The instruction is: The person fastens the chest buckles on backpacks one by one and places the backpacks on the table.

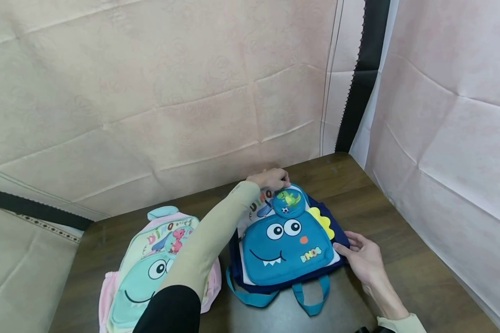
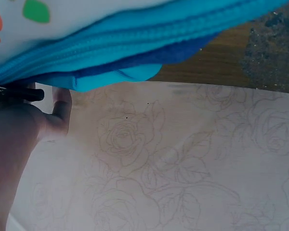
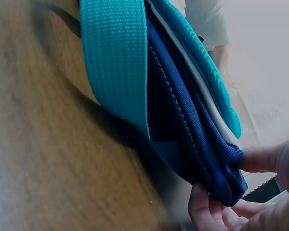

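Observation:
A blue children's backpack (image 1: 287,249) with a cartoon dinosaur face lies front up on the wooden table, its teal straps toward me. My left hand (image 1: 271,179) has its fingers curled at the backpack's top edge; in the left wrist view, a dark zipper pull (image 2: 26,93) hangs by that hand, and part of the fingers is hidden. At the lower right corner, my right hand (image 1: 364,259) pinches the navy side fabric (image 3: 221,178) between thumb and fingers. A teal webbing strap (image 3: 115,62) loops beside that corner in the right wrist view.
Left of the blue backpack lies a pink and mint backpack (image 1: 137,286) of similar design, partly covered by my left sleeve (image 1: 208,236). Pale patterned sheets (image 1: 183,92) hang behind and to the sides of the brown table (image 1: 404,259).

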`<state>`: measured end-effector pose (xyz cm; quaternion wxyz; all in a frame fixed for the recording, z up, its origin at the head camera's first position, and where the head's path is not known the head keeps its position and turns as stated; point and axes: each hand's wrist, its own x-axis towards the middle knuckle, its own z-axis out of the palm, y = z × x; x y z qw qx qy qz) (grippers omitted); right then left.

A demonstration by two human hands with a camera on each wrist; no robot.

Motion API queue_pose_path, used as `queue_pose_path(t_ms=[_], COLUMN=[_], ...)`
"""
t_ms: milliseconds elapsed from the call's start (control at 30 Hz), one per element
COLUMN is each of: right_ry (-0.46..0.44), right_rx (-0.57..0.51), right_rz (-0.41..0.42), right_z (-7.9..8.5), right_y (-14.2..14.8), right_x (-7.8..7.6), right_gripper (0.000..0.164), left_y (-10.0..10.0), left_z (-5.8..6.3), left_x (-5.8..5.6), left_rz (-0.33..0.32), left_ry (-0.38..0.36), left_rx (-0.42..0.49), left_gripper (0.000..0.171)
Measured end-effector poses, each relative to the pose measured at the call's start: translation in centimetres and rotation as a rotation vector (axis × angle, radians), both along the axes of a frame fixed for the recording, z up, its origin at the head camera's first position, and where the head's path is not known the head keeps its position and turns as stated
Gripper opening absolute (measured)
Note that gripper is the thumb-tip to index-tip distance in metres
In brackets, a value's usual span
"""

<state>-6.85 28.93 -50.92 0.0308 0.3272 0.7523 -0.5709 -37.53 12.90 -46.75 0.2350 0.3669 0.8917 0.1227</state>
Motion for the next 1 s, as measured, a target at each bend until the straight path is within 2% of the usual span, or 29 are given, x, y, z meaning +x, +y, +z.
queue_pose_path(t_ms=[233, 467, 700, 1000], right_ry=[0.012, 0.026, 0.02, -0.007], right_rx=[-0.006, -0.01, -0.025, -0.109], right_rz=[-0.041, -0.045, -0.065, -0.092], right_z=[0.2, 0.3, 0.1, -0.2], right_y=[-0.2, -0.2, -0.3, -0.4], right_x=[0.0, 0.0, -0.2, -0.7], right_gripper=[0.071, 0.071, 0.072, 0.082], left_y=[0.5, 0.6, 0.9, 0.5], left_z=[-0.3, -0.2, -0.4, -0.3], left_x=[-0.6, -0.4, -1.1, -1.9], left_rz=[-0.014, -0.007, -0.016, -0.002], left_ry=[-0.024, -0.033, -0.042, -0.057], left_rx=[-0.003, 0.021, -0.008, -0.053], left_gripper=[0.028, 0.018, 0.013, 0.032])
